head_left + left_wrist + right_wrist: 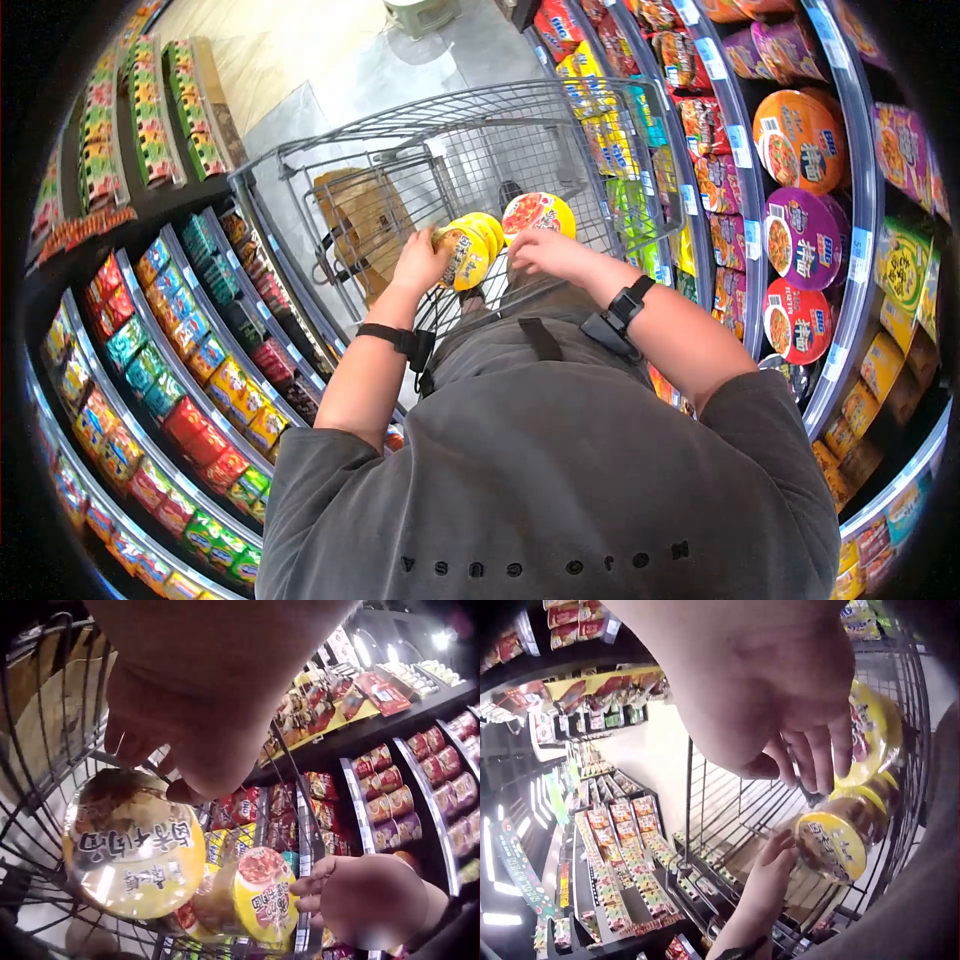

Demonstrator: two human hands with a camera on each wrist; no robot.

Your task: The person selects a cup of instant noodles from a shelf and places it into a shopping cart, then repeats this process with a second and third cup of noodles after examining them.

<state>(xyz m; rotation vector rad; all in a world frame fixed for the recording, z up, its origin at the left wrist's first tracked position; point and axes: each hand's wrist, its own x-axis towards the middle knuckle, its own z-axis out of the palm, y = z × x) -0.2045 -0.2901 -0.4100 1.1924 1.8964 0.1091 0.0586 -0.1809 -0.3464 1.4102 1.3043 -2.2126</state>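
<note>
Inside a wire shopping cart, my left hand (421, 262) touches the edge of a yellow noodle bowl (466, 258) wrapped in clear film; its fingertips meet the rim in the left wrist view, where the bowl (135, 844) shows its printed lid. More yellow bowls (866, 806) stand against it. My right hand (548, 254) is beside another yellow bowl (540, 214) with a red picture on its lid. The right fingers (821, 754) hang loosely bent near that bowl's lid, and whether they touch it is unclear.
The cart's wire rim (440, 105) surrounds both hands. Shelves of noodle bowls (800, 140) and packets rise at the right; snack shelves (190, 330) stand at the left. A brown board (355, 215) lies by the cart's left side.
</note>
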